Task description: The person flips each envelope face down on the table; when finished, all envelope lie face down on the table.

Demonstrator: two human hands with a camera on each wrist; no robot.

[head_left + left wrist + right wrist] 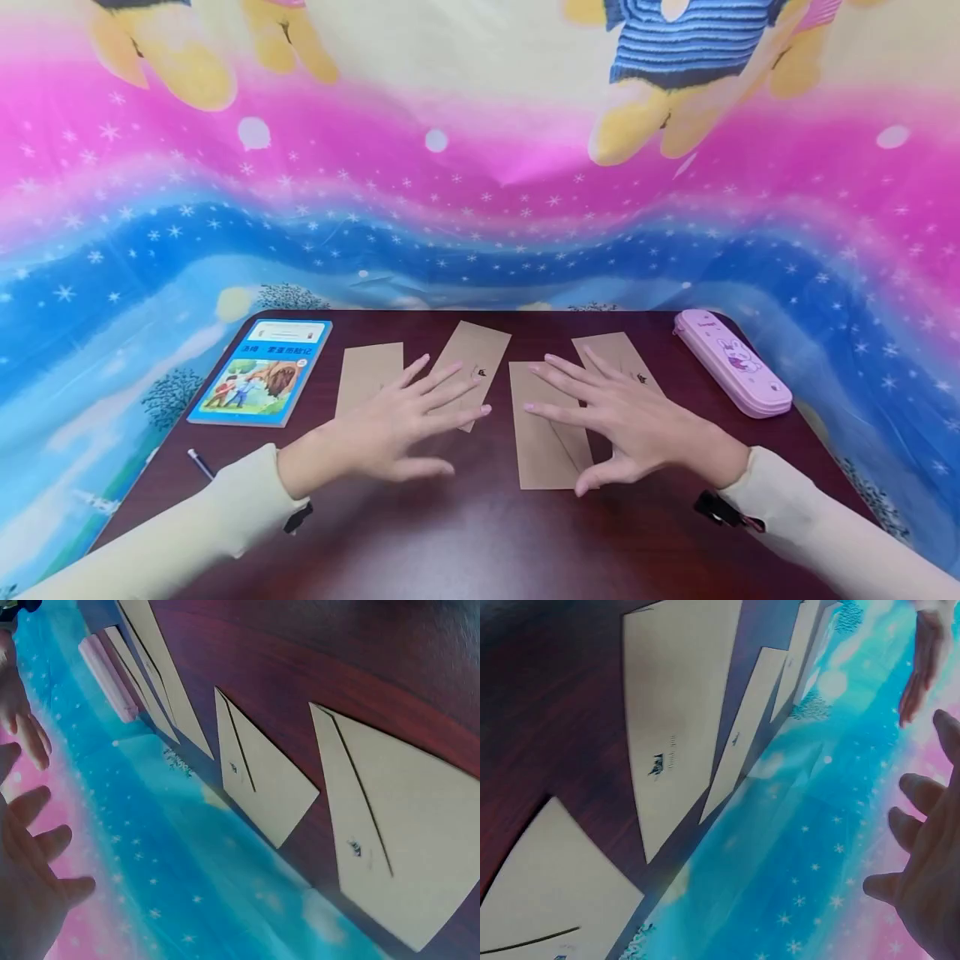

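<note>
Several brown paper envelopes lie on the dark table. My left hand (390, 429) is held over two of them with its fingers spread: a left envelope (369, 371) and a slanted envelope (474, 346) beside it. On the other side my right hand (637, 421), fingers also spread, overlaps a near envelope (536, 454) and a tilted envelope (611, 350) behind it. Both wrist views show the hands raised above the table, holding nothing. Diagonal flap lines and small dark prints show on some envelopes (262, 780). Parts of each envelope are hidden behind the hands in the head view.
A blue picture-covered book (262, 375) lies at the back left, with a pen (200, 463) near the left sleeve. At the back right is a pink pencil case (733, 362). A colourful printed cloth (480, 208) hangs around the table (465, 542).
</note>
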